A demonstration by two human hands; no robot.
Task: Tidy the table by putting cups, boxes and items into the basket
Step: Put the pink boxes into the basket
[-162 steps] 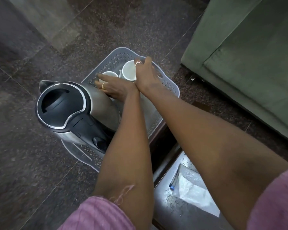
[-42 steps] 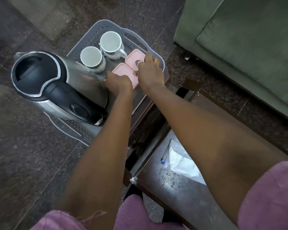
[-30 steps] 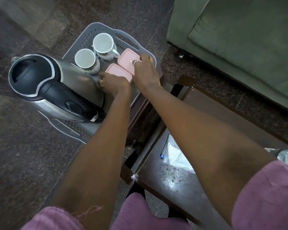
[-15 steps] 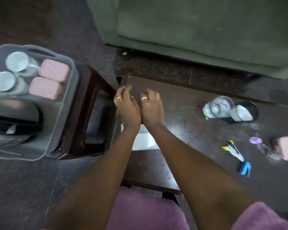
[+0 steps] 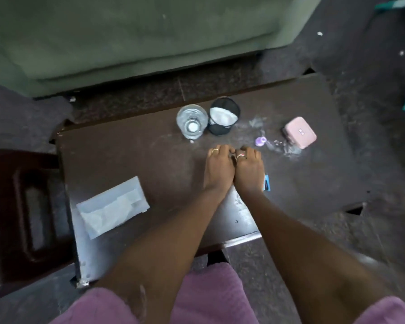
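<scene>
On the near left of the table [image 5: 164,164] we've got a clear plastic sleeve [image 5: 114,206] lying flat, well apart from everything else, thin enough that we'd judge it awkward to pinch off the dark top. No basket in view right now, so every item has a carry ahead of it, off somewhere out of frame.

Moving right, at the far edge: a clear glass [image 5: 192,121] touching or just beside a black mesh cup [image 5: 224,116] with something white inside. Those two sit tight together, and we reckon grabbing one could knock the other; the glass may tip toward the far edge if it gets bumped.

Centre now, and our hands are side by side, pressed together over the tabletop. The left hand [image 5: 219,169] has its fingers curled down, the right hand [image 5: 249,170] likewise. Whether either one is closed on something underneath, we cannot tell; the fingertips are hidden. Just right of the right wrist, a small blue object [image 5: 266,182] peeks out, half covered. A careless sweep of that arm could flick it off the near side.

Further right, a small purple item [image 5: 260,141] sits near the fingertips among whitish smears, small enough to roll or slip. Far right, the pink box [image 5: 299,132] waits, tilted to the table's edges; we'd say it's the easy one, unless those smears are wet.
</scene>
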